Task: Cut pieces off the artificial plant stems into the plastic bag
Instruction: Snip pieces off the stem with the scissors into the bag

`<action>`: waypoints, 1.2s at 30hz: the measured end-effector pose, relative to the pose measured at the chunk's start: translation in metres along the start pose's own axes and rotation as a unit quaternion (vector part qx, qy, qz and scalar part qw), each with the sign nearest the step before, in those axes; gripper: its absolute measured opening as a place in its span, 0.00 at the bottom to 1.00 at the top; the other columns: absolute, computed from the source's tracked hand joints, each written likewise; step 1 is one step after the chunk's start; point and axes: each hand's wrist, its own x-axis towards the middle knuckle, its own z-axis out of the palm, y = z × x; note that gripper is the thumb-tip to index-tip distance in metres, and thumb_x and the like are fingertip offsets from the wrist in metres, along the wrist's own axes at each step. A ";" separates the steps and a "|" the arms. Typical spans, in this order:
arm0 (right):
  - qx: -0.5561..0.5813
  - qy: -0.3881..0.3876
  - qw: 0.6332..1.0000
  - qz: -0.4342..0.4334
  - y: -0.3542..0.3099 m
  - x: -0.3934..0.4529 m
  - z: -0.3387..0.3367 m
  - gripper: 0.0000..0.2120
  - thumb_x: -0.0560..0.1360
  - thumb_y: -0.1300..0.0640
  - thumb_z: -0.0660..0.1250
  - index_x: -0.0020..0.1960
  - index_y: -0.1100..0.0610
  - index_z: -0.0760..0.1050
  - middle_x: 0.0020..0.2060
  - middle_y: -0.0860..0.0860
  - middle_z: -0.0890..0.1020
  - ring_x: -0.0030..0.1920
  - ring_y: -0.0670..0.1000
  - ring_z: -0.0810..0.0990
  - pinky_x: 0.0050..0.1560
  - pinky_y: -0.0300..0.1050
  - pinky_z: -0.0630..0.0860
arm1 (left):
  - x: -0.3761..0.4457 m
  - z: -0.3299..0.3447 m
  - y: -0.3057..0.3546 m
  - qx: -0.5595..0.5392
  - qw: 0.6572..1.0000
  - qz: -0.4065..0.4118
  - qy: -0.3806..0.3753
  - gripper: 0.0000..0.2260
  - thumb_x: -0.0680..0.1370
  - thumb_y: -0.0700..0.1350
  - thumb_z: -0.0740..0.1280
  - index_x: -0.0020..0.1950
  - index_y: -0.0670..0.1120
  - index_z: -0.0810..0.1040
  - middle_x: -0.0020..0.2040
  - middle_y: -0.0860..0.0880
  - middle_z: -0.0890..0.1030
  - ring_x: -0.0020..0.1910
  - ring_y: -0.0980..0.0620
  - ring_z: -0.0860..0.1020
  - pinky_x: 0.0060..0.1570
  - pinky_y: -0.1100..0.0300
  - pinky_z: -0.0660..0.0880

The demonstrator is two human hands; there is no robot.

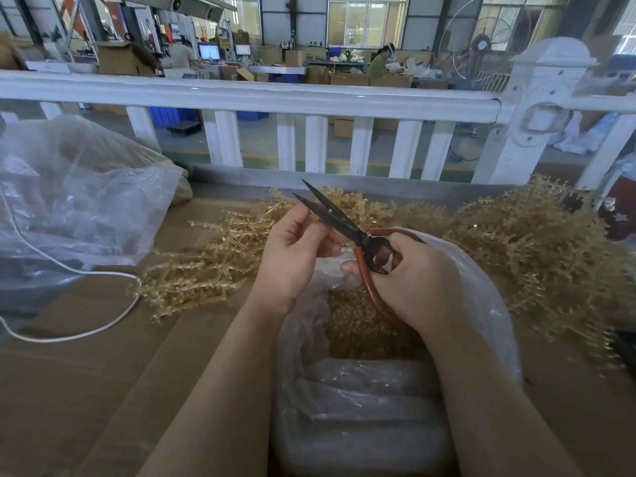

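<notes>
My right hand (420, 280) grips the red handles of black-bladed scissors (330, 215). The blades are open and point up and to the left. My left hand (292, 249) is raised beside the blades with its fingers curled and its fingertips close to the lower blade. Whether it pinches a small stem piece is hidden. Both hands hover over an open clear plastic bag (481, 304) that holds several cut golden pieces (358, 328). Golden artificial plant stems lie in a pile to the left (199, 270) and in a bigger heap to the right (537, 242).
The work surface is brown cardboard (86, 390). A large crumpled clear bag (75, 201) sits at the left, with a white cord (103, 325) curving out from it. A white railing (261, 98) runs across behind the table. A dark red object (619, 215) is at the right edge.
</notes>
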 end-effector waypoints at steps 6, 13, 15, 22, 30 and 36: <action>0.004 -0.012 1.000 0.008 0.002 0.002 0.004 0.31 0.62 0.20 0.58 0.45 0.45 0.79 0.36 0.36 0.77 0.36 0.35 0.73 0.39 0.25 0.63 | 0.001 -0.001 0.000 -0.020 1.000 -0.014 -0.008 0.10 0.81 0.33 0.60 0.46 0.43 0.80 0.37 0.44 0.80 0.35 0.50 0.78 0.41 0.59 0.77; 0.151 -0.033 0.982 0.112 0.003 0.005 0.004 0.18 0.67 0.32 0.73 0.39 0.46 0.81 0.33 0.38 0.83 0.37 0.40 0.81 0.36 0.35 0.73 | 0.002 -0.004 0.001 -0.097 0.993 -0.059 -0.017 0.10 0.83 0.37 0.60 0.45 0.44 0.78 0.38 0.45 0.83 0.36 0.51 0.81 0.40 0.61 0.78; 0.204 -0.035 0.969 0.134 0.003 0.006 0.004 0.11 0.72 0.41 0.75 0.40 0.48 0.82 0.33 0.40 0.84 0.35 0.40 0.82 0.36 0.37 0.76 | 0.002 -0.004 0.001 -0.096 0.993 -0.066 -0.026 0.10 0.83 0.37 0.61 0.45 0.44 0.78 0.39 0.45 0.84 0.37 0.51 0.82 0.41 0.60 0.79; 0.338 0.000 0.931 0.136 0.000 0.006 -0.005 0.11 0.76 0.57 0.74 0.38 0.61 0.80 0.29 0.55 0.80 0.29 0.48 0.75 0.34 0.39 0.75 | 0.001 -0.010 0.004 -0.068 0.987 -0.117 -0.091 0.07 0.80 0.33 0.63 0.47 0.42 0.79 0.42 0.42 0.86 0.37 0.50 0.83 0.41 0.60 0.79; 0.390 0.017 0.913 0.120 0.000 0.008 -0.004 0.11 0.76 0.64 0.70 0.35 0.61 0.79 0.28 0.51 0.81 0.35 0.50 0.81 0.46 0.38 0.79 | -0.001 -0.012 0.006 -0.026 0.958 -0.177 -0.223 0.08 0.77 0.33 0.68 0.53 0.43 0.81 0.48 0.43 0.86 0.44 0.50 0.85 0.46 0.60 0.81; 0.421 -0.003 0.902 0.090 -0.001 0.007 -0.005 0.15 0.73 0.50 0.74 0.41 0.63 0.80 0.29 0.53 0.80 0.35 0.53 0.80 0.52 0.45 0.80 | -0.003 -0.009 0.005 -0.028 0.963 -0.150 -0.221 0.07 0.73 0.35 0.73 0.44 0.47 0.87 0.44 0.44 0.86 0.43 0.51 0.84 0.43 0.62 0.80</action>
